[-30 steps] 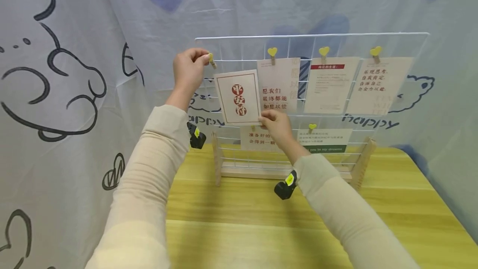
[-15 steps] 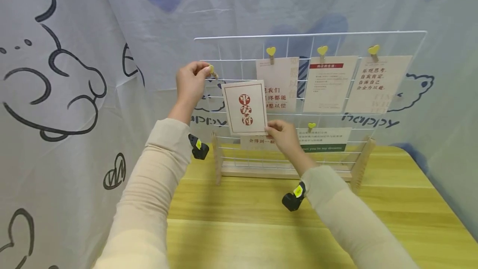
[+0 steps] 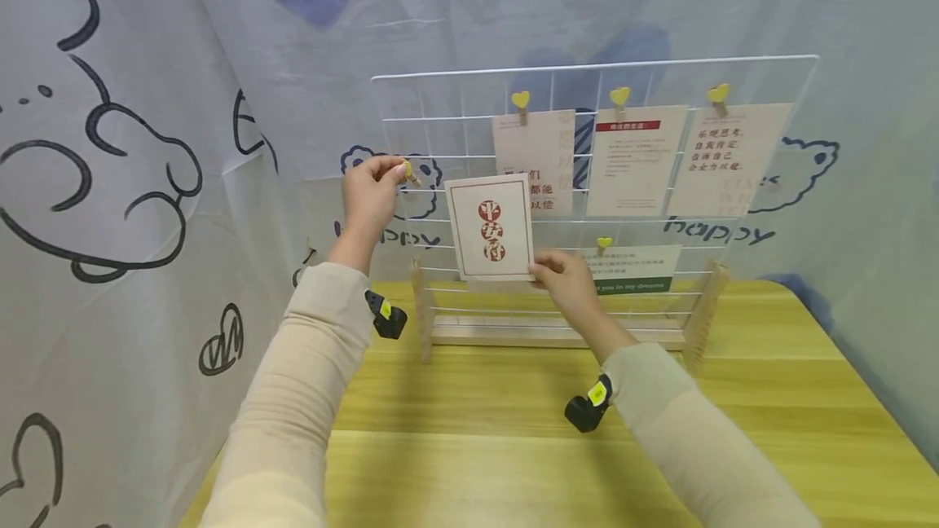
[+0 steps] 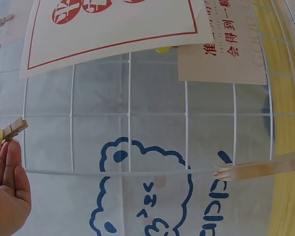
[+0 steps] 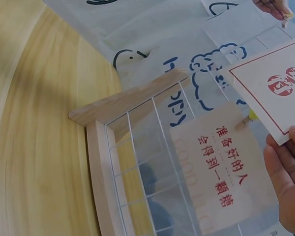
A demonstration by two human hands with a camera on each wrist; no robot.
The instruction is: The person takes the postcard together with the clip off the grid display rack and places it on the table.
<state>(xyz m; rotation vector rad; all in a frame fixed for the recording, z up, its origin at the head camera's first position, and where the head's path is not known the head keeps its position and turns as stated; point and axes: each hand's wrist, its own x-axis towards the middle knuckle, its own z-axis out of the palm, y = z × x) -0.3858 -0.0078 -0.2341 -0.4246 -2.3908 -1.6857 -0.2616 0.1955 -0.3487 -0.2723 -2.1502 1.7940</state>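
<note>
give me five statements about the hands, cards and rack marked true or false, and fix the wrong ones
1. The left hand pinches a heart clip. True.
2. The right hand holds the framed card by its top left corner. False: it pinches the lower right corner.
3. The rack stands on the table. True.
4. The green-band card hangs in the upper row. False: it hangs in the lower row.
5. The clip in the left hand is apart from the framed card. True.
</note>
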